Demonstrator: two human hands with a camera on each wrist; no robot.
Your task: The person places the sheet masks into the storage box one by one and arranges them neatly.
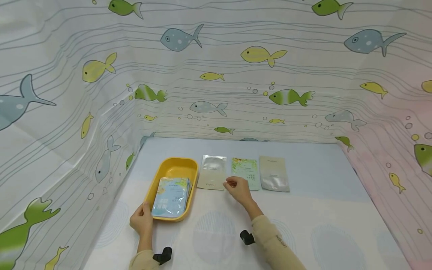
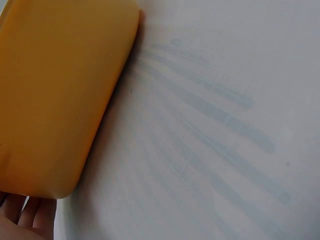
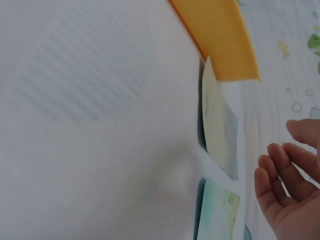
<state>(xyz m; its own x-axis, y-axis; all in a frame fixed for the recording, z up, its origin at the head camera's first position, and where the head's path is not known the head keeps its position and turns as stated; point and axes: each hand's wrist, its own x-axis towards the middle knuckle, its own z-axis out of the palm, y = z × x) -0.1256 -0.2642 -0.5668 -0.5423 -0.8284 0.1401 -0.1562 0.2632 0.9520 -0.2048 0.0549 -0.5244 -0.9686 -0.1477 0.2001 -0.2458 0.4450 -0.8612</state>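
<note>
A yellow plastic tray (image 1: 193,187) stands at the left of the table, with several blue printed sachets (image 1: 170,197) stacked inside. My left hand (image 1: 141,221) holds its near left corner, thumb at the rim; in the left wrist view the fingers (image 2: 37,215) lie against the tray's outside. Right of the tray three flat sachets lie in a row: a beige-silver one (image 1: 212,170), a green floral one (image 1: 243,167) and another beige-silver one (image 1: 274,174). My right hand (image 1: 239,189) hovers by the green sachet's near left corner, fingers loosely bent and holding nothing, partly covering that sachet.
A white table (image 1: 320,210) with pale round patterns lies under everything. Fish-printed sheeting (image 1: 229,86) stands up behind it and on both sides. A black camera mount sits at each wrist, on the left (image 1: 163,255) and on the right (image 1: 247,237).
</note>
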